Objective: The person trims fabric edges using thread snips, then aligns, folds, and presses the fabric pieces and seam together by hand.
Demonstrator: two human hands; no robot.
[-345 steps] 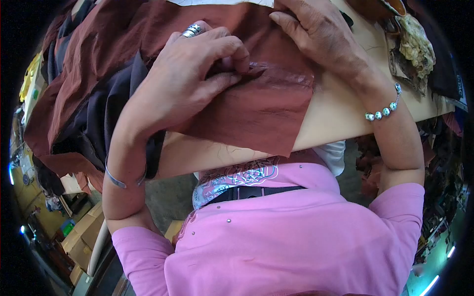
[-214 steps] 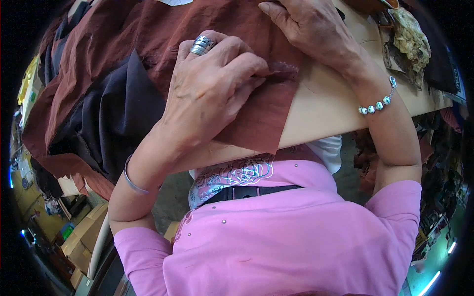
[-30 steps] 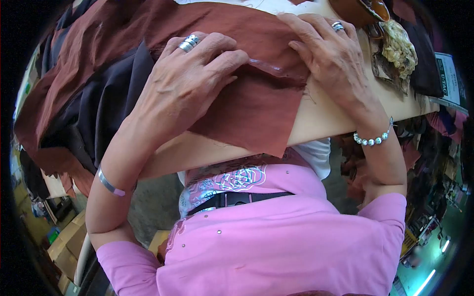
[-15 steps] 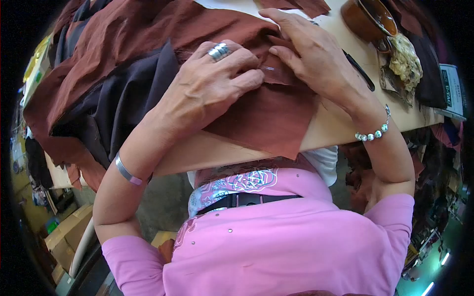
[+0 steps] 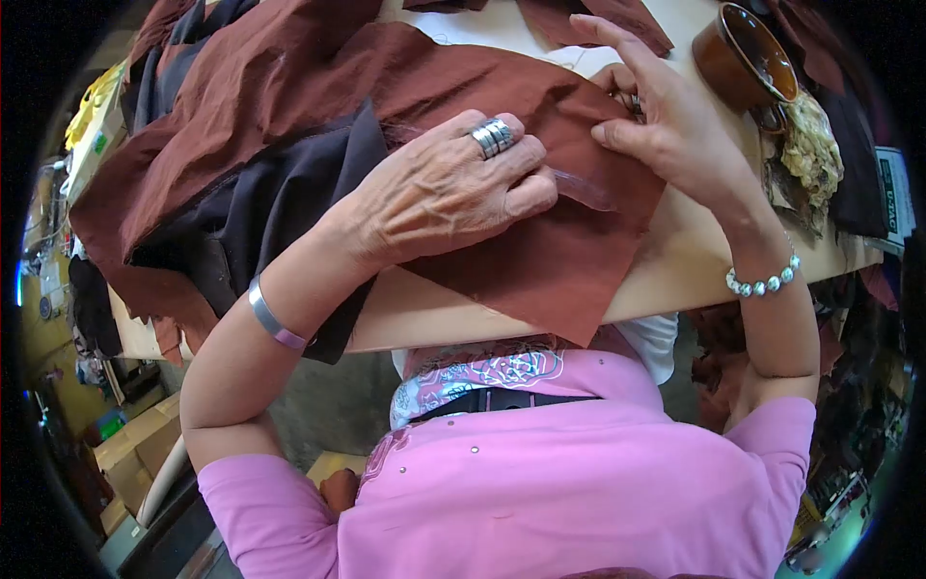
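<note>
Reddish-brown cloth (image 5: pixel 540 275) is spread over the table, one corner hanging past the front edge. My left hand (image 5: pixel 458 183), with wide silver rings, rests on it with its fingers curled down; what the fingertips hold, if anything, is hidden. Just right of those fingers a pale shiny streak (image 5: pixel 584 189) marks the cloth. My right hand (image 5: pixel 666 121) is at the cloth's upper right edge, index finger stretched out and thumb apart, the other fingers bent. Dark cloth (image 5: pixel 265 198) lies in folds beside my left forearm.
A brown glazed pot (image 5: pixel 738 63) stands at the back right of the pale table (image 5: pixel 690 261). Next to it is a crumpled yellowish wad (image 5: pixel 812 159). More reddish-brown pieces (image 5: pixel 603 21) lie at the back. Cardboard boxes (image 5: pixel 140 449) are on the floor at lower left.
The view has shifted, showing more of the pot and the back pieces. My right hand has lifted from the cloth and its fingers have spread. My left hand stays curled on the cloth.
</note>
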